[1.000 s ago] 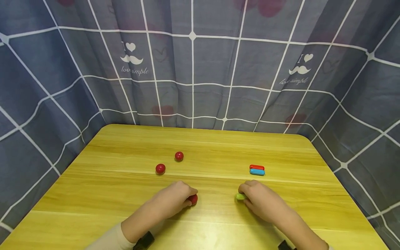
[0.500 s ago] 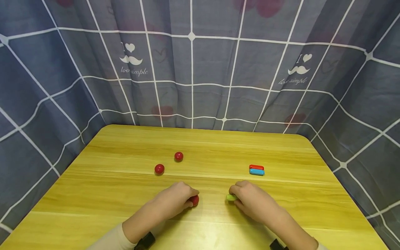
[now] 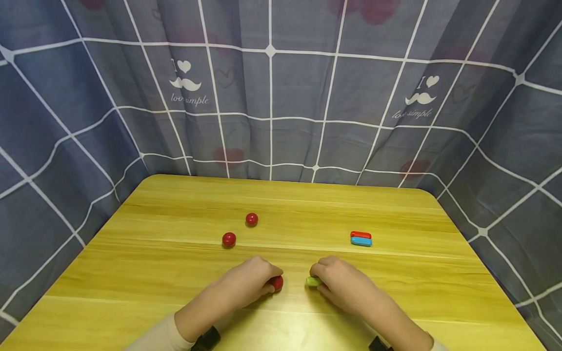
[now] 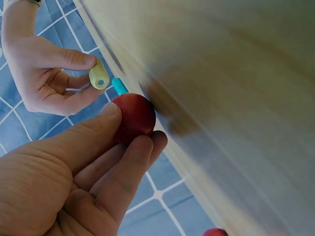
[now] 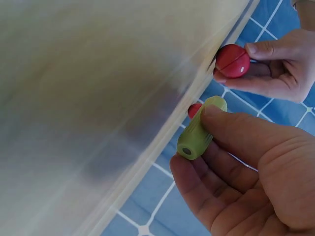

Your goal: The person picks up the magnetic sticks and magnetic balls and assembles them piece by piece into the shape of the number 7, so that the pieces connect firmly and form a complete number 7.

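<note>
My left hand (image 3: 251, 282) pinches a glossy red ball (image 4: 134, 117) between thumb and fingertips, low over the wooden table. A thin seam line crosses this ball in the right wrist view. Facing it, a short gap away, my right hand (image 3: 344, 285) pinches a light green ridged cylinder (image 5: 199, 130) by its length. A small dark hole shows in the cylinder's end. In the head view the fingers cover much of both pieces. Two more red balls lie beyond the left hand, one nearer (image 3: 229, 239) and one farther back (image 3: 251, 219).
A red stick-like piece (image 3: 361, 234) and a blue one (image 3: 361, 241) lie side by side beyond my right hand. The wooden table (image 3: 175, 204) ends at a grey-blue curtain (image 3: 298, 83) with white grid lines, which hangs at the back and both sides.
My right hand has moved left with the green cylinder, narrowing the gap between the hands. My left hand has shifted slightly right with its ball. The nearer loose ball has rolled slightly right.
</note>
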`<action>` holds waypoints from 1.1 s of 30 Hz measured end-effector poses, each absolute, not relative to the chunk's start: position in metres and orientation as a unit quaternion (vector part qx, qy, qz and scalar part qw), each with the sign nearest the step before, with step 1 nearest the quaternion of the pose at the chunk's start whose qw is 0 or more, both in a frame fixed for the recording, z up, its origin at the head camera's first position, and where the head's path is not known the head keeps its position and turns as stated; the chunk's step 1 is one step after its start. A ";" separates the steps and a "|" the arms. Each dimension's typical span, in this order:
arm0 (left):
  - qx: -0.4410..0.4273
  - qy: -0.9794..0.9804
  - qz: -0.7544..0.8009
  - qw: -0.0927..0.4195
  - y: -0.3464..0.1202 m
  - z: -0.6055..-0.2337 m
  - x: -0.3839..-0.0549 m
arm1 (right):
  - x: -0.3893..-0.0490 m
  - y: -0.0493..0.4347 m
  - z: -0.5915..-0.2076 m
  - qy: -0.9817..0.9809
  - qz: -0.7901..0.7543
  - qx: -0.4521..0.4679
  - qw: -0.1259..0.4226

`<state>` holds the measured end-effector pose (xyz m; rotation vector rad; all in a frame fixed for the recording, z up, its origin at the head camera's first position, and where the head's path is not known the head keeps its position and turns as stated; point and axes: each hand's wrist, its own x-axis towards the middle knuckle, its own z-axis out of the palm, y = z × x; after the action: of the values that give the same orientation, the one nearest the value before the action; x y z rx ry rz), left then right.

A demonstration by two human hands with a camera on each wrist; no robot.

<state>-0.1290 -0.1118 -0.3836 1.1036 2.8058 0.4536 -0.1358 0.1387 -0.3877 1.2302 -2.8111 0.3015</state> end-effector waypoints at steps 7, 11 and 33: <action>0.366 0.917 0.155 0.041 -0.107 -0.384 -0.127 | -0.134 0.128 -0.388 -0.907 0.103 0.409 0.020; 0.374 0.914 0.152 0.037 -0.105 -0.383 -0.126 | -0.133 0.124 -0.389 -0.904 0.104 0.414 0.017; 0.374 0.916 0.135 0.045 -0.094 -0.380 -0.119 | -0.129 0.112 -0.389 -0.895 0.101 0.435 0.018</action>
<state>-0.1188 -0.0943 -0.3803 1.1421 2.7987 0.4115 -0.1287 0.1124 -0.3890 1.3516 -2.7780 0.3125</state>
